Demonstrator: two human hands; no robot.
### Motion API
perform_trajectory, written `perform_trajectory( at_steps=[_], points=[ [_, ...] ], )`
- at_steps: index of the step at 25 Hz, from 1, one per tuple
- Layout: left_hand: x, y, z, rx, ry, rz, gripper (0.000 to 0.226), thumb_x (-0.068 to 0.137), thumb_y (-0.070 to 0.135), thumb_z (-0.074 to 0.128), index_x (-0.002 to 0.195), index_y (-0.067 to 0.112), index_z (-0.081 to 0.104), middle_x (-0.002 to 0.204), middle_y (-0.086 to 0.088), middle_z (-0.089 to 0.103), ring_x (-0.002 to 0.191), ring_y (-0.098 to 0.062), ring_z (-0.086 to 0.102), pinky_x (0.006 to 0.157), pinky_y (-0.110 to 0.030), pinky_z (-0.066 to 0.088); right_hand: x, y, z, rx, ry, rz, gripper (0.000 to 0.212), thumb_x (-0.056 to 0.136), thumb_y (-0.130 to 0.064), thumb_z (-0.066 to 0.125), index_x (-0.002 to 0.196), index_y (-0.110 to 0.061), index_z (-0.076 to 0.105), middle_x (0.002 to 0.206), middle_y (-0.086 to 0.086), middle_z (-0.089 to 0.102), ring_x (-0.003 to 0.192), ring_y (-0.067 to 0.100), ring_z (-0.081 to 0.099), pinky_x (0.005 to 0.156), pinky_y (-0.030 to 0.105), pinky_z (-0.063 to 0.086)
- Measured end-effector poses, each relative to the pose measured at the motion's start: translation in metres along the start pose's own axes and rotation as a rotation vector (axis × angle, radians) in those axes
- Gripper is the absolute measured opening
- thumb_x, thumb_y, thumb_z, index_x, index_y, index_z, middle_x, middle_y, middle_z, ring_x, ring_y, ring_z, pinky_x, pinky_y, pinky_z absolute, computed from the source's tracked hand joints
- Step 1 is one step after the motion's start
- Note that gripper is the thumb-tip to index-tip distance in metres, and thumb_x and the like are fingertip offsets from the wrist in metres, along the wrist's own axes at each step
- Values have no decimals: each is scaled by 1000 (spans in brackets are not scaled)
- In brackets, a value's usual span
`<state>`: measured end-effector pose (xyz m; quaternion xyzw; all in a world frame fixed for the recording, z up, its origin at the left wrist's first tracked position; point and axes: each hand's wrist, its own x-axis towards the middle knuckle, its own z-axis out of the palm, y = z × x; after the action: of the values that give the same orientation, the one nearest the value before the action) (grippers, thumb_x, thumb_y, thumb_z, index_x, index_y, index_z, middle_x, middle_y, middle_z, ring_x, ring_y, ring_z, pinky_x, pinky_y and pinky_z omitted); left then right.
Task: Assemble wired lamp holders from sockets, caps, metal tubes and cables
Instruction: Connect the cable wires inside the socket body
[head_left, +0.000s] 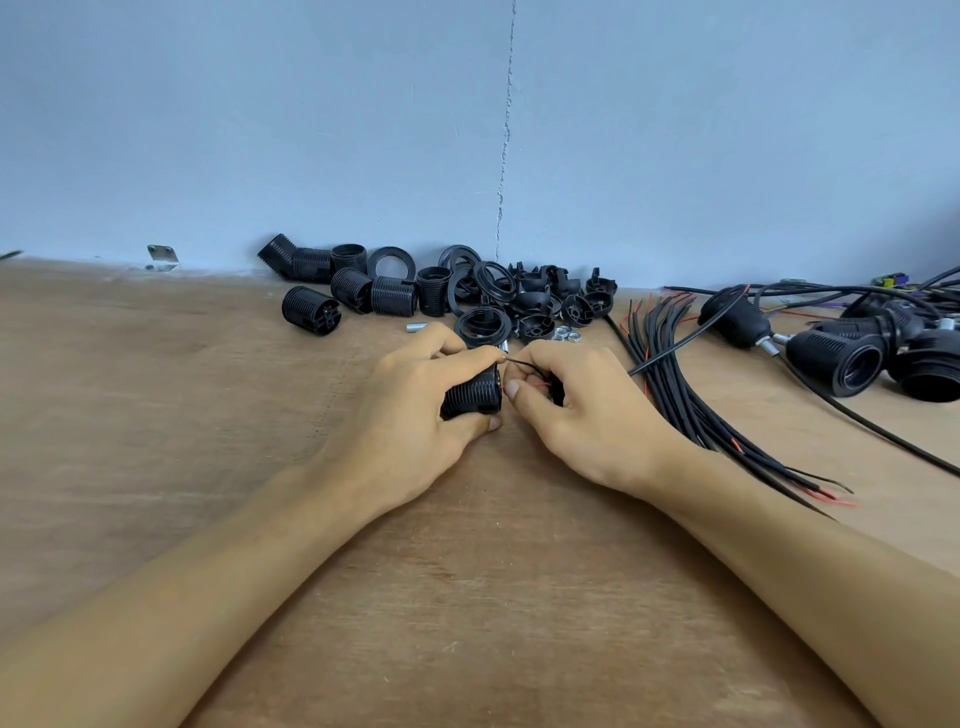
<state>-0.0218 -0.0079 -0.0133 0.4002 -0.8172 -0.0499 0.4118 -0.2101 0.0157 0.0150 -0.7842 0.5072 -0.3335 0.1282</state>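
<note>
Item, frame centre: threaded black socket (470, 397), on its side above the wooden table (208, 415), my left hand (410, 410) curled round it. My right hand (587, 415) pinches a thin black wire (525, 367) at its end. Cable bundle (691, 410) to the right; loose parts (467, 296) behind, upper centre.

the left forearm (208, 587) and the right forearm (810, 582) were bare from the wrist back as far as they showed, slender and smooth. the left hand (415, 410) and the right hand (582, 415) were bare too, with slim fingers and lightly creased knuckles. the nails were short and trimmed, plainest on the two thumbs.
</note>
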Motion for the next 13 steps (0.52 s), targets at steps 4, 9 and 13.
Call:
perform_trajectory(
  at_steps=[4,9,13],
  points=[
    [0,2,-1,2,-1,9,55,72,17,91,123,25,73,99,10,56,88,-2,52,79,-3,37,0,0,1,5,3,10,17,94,-13,58,77,-13,57,65,-6,51,67,15,47,72,28,29],
    [0,5,-2,-4,-4,4,52,72,14,92,121,20,75,99,6,59,88,-4,53,79,-6,38,0,1,2,-19,8,2,18,93,-13,58,76,-14,56,64,-5,52,67,18,48,72,28,29],
    [0,6,-2,-3,-13,12,49,72,13,91,118,19,75,99,6,58,87,-5,53,77,-7,38,0,1,2,-23,6,-6,17,93,-12,58,76,-11,57,66,2,55,68,23,49,72,28,28]
  ],
)
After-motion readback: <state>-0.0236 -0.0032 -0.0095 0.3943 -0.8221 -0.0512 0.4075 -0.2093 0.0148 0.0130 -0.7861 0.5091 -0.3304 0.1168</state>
